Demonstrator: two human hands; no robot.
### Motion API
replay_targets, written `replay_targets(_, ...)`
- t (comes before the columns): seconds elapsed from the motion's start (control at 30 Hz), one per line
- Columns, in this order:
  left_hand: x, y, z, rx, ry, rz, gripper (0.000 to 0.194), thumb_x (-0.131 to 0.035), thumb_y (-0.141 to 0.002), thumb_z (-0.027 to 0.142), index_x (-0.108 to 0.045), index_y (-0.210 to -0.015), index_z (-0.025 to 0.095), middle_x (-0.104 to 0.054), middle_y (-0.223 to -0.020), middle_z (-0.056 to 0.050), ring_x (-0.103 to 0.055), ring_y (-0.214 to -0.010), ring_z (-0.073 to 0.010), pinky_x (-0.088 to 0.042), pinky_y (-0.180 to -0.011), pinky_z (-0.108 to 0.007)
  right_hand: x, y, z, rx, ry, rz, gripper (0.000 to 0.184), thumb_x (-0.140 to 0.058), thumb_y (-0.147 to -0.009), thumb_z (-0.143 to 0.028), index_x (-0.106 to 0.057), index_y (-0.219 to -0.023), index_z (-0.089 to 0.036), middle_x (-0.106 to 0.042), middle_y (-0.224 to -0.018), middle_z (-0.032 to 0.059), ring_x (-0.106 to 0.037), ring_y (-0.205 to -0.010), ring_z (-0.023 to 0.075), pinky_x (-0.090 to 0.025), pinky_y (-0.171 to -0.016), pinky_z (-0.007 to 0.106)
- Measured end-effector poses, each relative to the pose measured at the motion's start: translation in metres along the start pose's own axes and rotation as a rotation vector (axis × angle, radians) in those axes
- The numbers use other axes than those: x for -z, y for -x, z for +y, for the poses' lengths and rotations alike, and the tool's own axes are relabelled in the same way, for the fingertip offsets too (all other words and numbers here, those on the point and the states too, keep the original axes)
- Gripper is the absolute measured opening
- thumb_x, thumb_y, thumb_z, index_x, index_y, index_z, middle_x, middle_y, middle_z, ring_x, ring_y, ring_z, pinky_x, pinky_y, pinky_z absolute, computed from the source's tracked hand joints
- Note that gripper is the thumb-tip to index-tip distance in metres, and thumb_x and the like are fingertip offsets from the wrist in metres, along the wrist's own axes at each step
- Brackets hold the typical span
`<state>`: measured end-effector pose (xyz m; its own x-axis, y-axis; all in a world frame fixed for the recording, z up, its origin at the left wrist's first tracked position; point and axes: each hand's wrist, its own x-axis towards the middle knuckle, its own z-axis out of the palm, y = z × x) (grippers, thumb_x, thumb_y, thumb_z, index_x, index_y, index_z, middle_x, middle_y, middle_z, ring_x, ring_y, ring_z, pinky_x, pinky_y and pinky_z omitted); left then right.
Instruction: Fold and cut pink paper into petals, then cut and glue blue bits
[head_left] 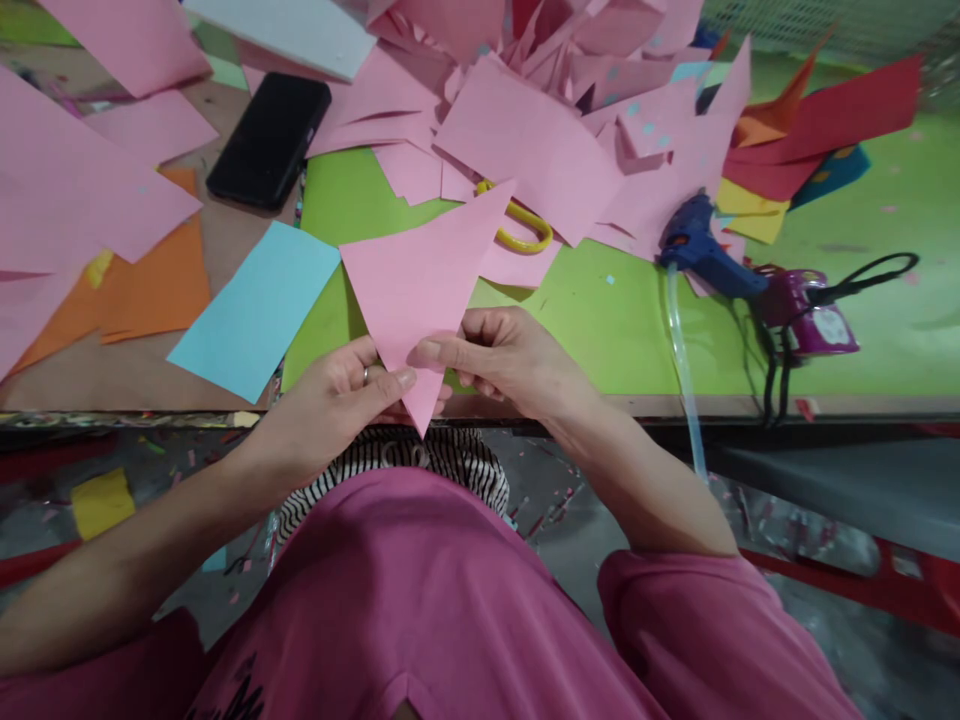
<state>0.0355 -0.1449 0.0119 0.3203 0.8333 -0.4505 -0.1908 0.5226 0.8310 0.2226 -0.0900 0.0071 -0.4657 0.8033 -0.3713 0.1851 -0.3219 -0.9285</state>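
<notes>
A pink sheet of paper (424,275), shaped like a triangle with its point down towards me, is held over the table's front edge. My left hand (349,385) pinches its lower left side, thumb on top and fingers behind. From the right, my right hand (510,360) grips the same paper, its thumb pressed on the face near the lower point. Behind the paper, yellow scissors handles (525,232) show in part; their blades are hidden. A light blue sheet of paper (255,310) lies just left of the pink one.
A black phone (270,140) lies at the back left. Many pink paper pieces (532,140) are heaped at the back. On the right are a blue glue gun (705,245) with a clear glue stick, and a purple object (810,315) with a black cord. Orange paper (157,280) lies left.
</notes>
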Motion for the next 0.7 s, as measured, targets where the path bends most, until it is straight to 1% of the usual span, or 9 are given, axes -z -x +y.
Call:
replay_targets(0.13, -0.0002, 0.0002, -0.0006, 0.011, 0.032, 0.018, 0.054, -0.08, -0.082, 0.039, -0.062, -0.128, 0.016, -0.08, -0.104, -0.01, -0.077, -0.097, -0.0255, -0.063, -0.085, -0.035, -0.0006, 0.0, -0.0003, -0.001, -0.02, -0.003, 0.044, -0.086, -0.073, -0.052, -0.059, -0.063, -0.018, -0.049, -0.048, -0.0104, -0.032, -0.037, 0.0012, -0.019, -0.034, 0.02)
replay_targets(0.23, -0.0013, 0.0016, -0.001, 0.032, 0.039, 0.012, 0.054, -0.079, -0.083, 0.038, -0.061, -0.128, 0.015, -0.081, -0.095, -0.009, -0.077, -0.097, -0.0263, -0.063, -0.086, -0.036, -0.0017, -0.0005, -0.0014, 0.0, -0.032, 0.027, 0.046, -0.087, -0.07, -0.053, -0.057, -0.063, -0.019, -0.049, -0.049, -0.01, -0.034, -0.037, 0.0016, -0.02, -0.033, 0.02)
replay_targets(0.4, -0.0038, 0.0035, -0.0007, 0.07, 0.039, 0.009, 0.054, -0.08, -0.08, 0.024, -0.058, -0.129, 0.016, -0.08, -0.081, -0.004, -0.078, -0.094, -0.0227, -0.061, -0.093, -0.036, -0.0034, -0.0019, -0.0018, 0.029, -0.009, 0.061, 0.048, -0.087, -0.069, -0.055, -0.056, -0.061, -0.019, -0.049, -0.049, -0.0093, -0.033, -0.038, 0.0019, -0.019, -0.034, 0.021)
replay_targets(0.5, -0.0035, 0.0034, -0.001, 0.068, 0.047, 0.002, 0.054, -0.078, -0.081, 0.019, -0.058, -0.13, 0.018, -0.081, -0.082, -0.003, -0.078, -0.093, -0.0203, -0.06, -0.094, -0.034, -0.0038, -0.0019, -0.0008, 0.035, -0.009, 0.067, 0.048, -0.086, -0.071, -0.055, -0.055, -0.061, -0.019, -0.049, -0.05, -0.0091, -0.033, -0.039, 0.0019, -0.019, -0.034, 0.021)
replay_targets(0.6, -0.0031, 0.003, -0.001, 0.074, 0.015, 0.011, 0.055, -0.08, -0.08, 0.021, -0.058, -0.129, 0.017, -0.082, -0.09, -0.005, -0.078, -0.093, -0.0201, -0.061, -0.094, -0.033, -0.004, -0.0014, -0.0008, 0.035, -0.016, 0.066, 0.047, -0.087, -0.07, -0.054, -0.056, -0.062, -0.019, -0.049, -0.05, -0.0094, -0.034, -0.039, 0.0017, -0.02, -0.033, 0.021)
replay_targets(0.7, -0.0042, 0.0029, -0.0007, 0.103, -0.004, 0.018, 0.062, -0.085, -0.076, 0.024, -0.056, -0.131, 0.017, -0.082, -0.092, -0.006, -0.079, -0.091, -0.0204, -0.062, -0.091, -0.033, -0.0044, -0.0016, -0.002, 0.058, -0.02, 0.072, 0.047, -0.086, -0.07, -0.054, -0.056, -0.062, -0.019, -0.05, -0.049, -0.0091, -0.034, -0.038, 0.0014, -0.02, -0.034, 0.02)
